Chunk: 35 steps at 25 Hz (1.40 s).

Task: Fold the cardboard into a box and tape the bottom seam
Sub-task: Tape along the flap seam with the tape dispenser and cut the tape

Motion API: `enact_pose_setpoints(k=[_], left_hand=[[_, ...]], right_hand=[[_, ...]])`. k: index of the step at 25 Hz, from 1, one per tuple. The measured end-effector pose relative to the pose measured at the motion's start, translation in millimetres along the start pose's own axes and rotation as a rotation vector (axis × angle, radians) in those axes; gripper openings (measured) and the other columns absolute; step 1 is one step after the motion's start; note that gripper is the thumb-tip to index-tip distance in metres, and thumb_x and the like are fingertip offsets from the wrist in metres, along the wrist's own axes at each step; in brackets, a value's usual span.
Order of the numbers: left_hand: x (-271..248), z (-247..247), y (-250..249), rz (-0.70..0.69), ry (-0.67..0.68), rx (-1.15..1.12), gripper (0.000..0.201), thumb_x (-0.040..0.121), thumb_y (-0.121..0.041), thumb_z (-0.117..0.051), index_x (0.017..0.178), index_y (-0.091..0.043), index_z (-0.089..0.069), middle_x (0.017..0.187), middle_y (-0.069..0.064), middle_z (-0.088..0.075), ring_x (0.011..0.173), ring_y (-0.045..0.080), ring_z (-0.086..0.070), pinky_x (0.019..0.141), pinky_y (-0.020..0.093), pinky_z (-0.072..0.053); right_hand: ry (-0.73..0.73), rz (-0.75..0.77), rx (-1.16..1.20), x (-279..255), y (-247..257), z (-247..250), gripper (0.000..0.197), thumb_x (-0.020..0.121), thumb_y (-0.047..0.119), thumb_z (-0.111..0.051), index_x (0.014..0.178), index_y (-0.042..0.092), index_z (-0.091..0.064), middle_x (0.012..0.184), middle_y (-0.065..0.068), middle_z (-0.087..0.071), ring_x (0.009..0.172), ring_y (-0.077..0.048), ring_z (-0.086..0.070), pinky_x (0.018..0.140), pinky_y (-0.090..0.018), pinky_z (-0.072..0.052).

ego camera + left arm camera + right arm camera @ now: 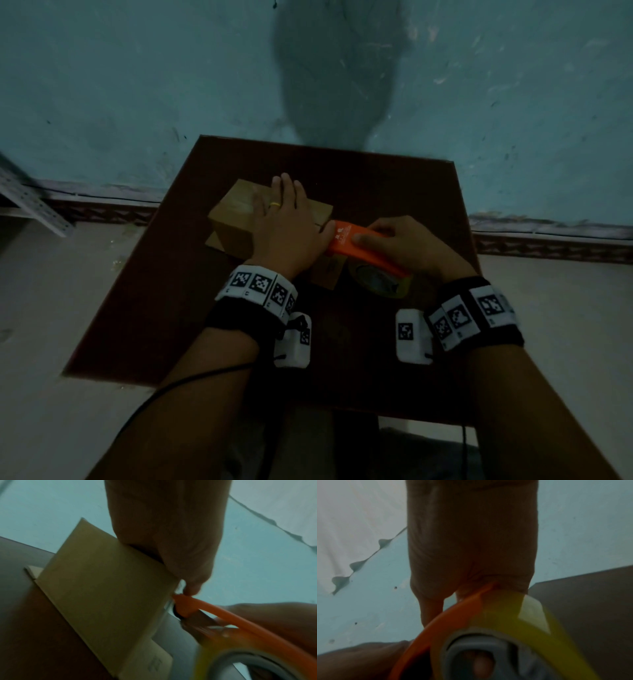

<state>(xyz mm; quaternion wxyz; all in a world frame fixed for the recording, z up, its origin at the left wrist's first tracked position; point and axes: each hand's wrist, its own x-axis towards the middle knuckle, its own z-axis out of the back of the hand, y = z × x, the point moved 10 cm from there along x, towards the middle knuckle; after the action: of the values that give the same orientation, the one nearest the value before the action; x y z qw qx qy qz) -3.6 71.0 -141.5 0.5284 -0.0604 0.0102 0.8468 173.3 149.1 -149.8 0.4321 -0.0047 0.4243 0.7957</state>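
Observation:
A small brown cardboard box stands on the dark red table, its flaps folded shut on top. My left hand lies flat on the box's top with straight fingers, the thumb reaching the dispenser's tip. My right hand grips an orange tape dispenser with a yellowish tape roll, its front end at the box's right edge. In the left wrist view the box's side wall and the dispenser's orange front meet below my thumb. The right wrist view shows the orange frame and the roll close up.
The table stands against a teal wall with a patterned skirting. A perforated metal bar leans at the far left over the pale floor. Cables run from both wrist bands toward me.

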Motion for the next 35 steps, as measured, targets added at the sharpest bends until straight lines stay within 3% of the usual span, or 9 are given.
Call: enact_pose_setpoints(k=[5,10,13,15,18,24,29,32,35], left_hand=[[-2,-3,-2,0.052,-0.007,-0.028,0.1,0.102,-0.071,-0.03,0.169,-0.003,-0.002,0.178,0.018,0.004,0.165,0.034,0.006,0.129,0.063,0.003],[-7,0,-5,0.074,-0.071,-0.004,0.098,0.101,-0.07,-0.032,0.169,-0.003,-0.006,0.178,0.019,-0.002,0.165,0.036,0.0,0.129,0.064,-0.001],[-9,-2,-5,0.088,-0.089,0.02,0.105,0.098,-0.074,-0.033,0.169,-0.002,-0.005,0.178,0.021,-0.002,0.165,0.037,-0.002,0.128,0.066,-0.002],[-10,-5,-5,0.101,-0.085,0.033,0.11,0.096,-0.077,-0.036,0.168,-0.002,-0.002,0.177,0.022,0.001,0.165,0.038,-0.001,0.128,0.067,-0.002],[-9,-6,-6,0.103,-0.091,0.042,0.107,0.097,-0.073,-0.038,0.168,-0.001,-0.002,0.177,0.023,0.0,0.165,0.039,-0.001,0.127,0.067,-0.005],[-7,-6,-7,0.108,-0.084,0.07,0.098,0.102,-0.063,-0.038,0.168,0.0,-0.001,0.177,0.024,0.001,0.165,0.039,0.0,0.127,0.067,-0.003],[-9,-8,-10,0.113,-0.091,0.089,0.099,0.101,-0.058,-0.046,0.167,0.003,-0.003,0.177,0.025,-0.002,0.165,0.038,-0.004,0.126,0.069,-0.005],[-12,-7,-12,0.096,-0.088,0.082,0.105,0.097,-0.056,-0.055,0.167,0.004,-0.004,0.176,0.026,-0.004,0.164,0.039,-0.006,0.125,0.071,-0.006],[-12,-4,-9,0.085,-0.1,0.072,0.108,0.097,-0.06,-0.052,0.167,0.004,0.0,0.176,0.026,-0.001,0.164,0.04,-0.004,0.125,0.07,-0.008]], right_hand=[[-0.025,-0.084,-0.001,3,-3,0,0.042,0.097,0.057,-0.067,0.13,0.032,-0.074,0.118,-0.001,-0.067,0.108,-0.023,-0.066,0.096,-0.043,-0.055],[-0.033,-0.129,0.018,4,-4,0,0.044,0.096,0.054,-0.069,0.133,0.03,-0.074,0.113,0.002,-0.061,0.093,-0.014,-0.058,0.089,-0.04,-0.048],[0.031,-0.15,0.011,4,-14,-5,0.046,0.098,0.054,-0.068,0.137,0.031,-0.07,0.126,-0.001,-0.059,0.11,-0.022,-0.058,0.094,-0.044,-0.049],[0.057,-0.15,-0.007,5,-18,-10,0.045,0.098,0.054,-0.067,0.137,0.032,-0.069,0.128,-0.002,-0.059,0.11,-0.022,-0.058,0.094,-0.044,-0.05],[-0.002,-0.129,-0.015,7,-12,-9,0.04,0.097,0.055,-0.068,0.13,0.032,-0.074,0.12,-0.003,-0.064,0.1,-0.018,-0.062,0.091,-0.041,-0.052],[-0.12,-0.144,-0.088,11,0,-1,0.035,0.09,0.058,-0.074,0.114,0.034,-0.081,0.114,-0.005,-0.073,0.104,-0.025,-0.068,0.098,-0.05,-0.058],[-0.203,-0.16,-0.243,9,21,-1,0.042,0.081,0.065,-0.075,0.088,0.024,-0.077,0.087,-0.001,-0.072,0.084,-0.021,-0.071,0.082,-0.043,-0.062],[-0.205,-0.17,-0.272,10,28,-13,0.047,0.072,0.07,-0.077,0.089,0.026,-0.079,0.086,0.001,-0.075,0.082,-0.019,-0.073,0.081,-0.043,-0.063],[-0.174,-0.185,-0.227,8,19,-4,0.036,0.082,0.062,-0.075,0.091,0.027,-0.082,0.089,0.001,-0.075,0.086,-0.019,-0.071,0.081,-0.04,-0.06]])
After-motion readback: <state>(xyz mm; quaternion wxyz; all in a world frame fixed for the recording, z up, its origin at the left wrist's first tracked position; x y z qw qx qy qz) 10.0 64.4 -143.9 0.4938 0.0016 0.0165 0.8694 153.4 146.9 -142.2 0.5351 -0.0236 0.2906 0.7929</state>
